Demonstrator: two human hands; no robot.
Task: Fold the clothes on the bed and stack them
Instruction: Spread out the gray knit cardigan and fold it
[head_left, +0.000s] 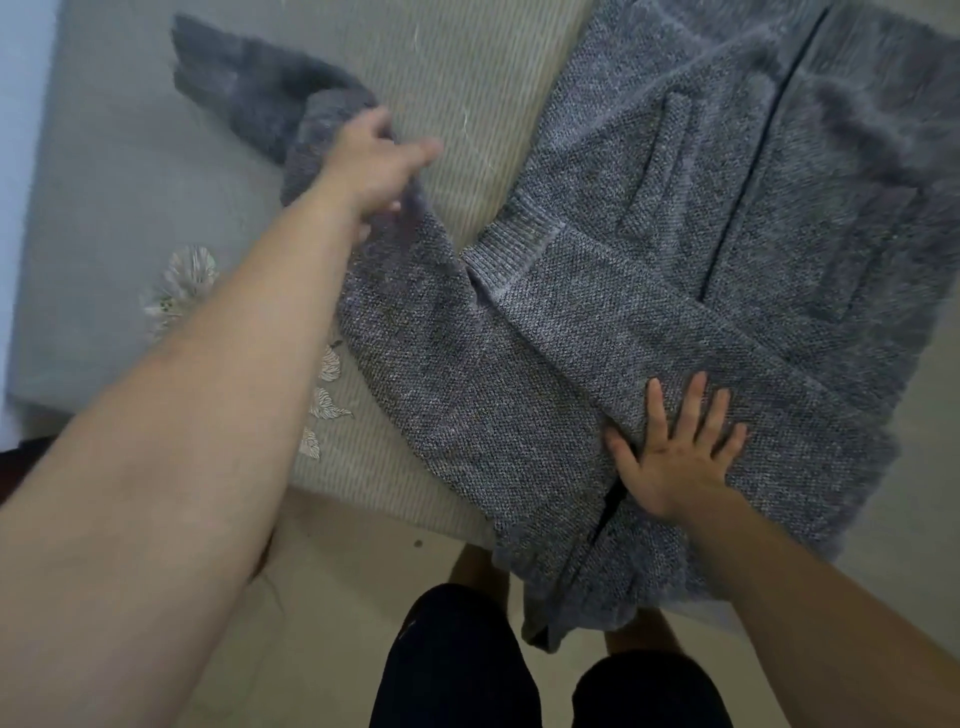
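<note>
Bed beige, grey cardigan spread at 2 o'clock. Left hand grips sleeve at 10, right hand flat, pinning body. Sleeve-fold step; guess next: swing it across.

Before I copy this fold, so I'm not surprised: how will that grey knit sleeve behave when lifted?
Probably floppy: the sleeve bends where the left hand grips it. Likely weighty, being thick knit. It may drag the cardigan, which the right hand presses flat.
</note>
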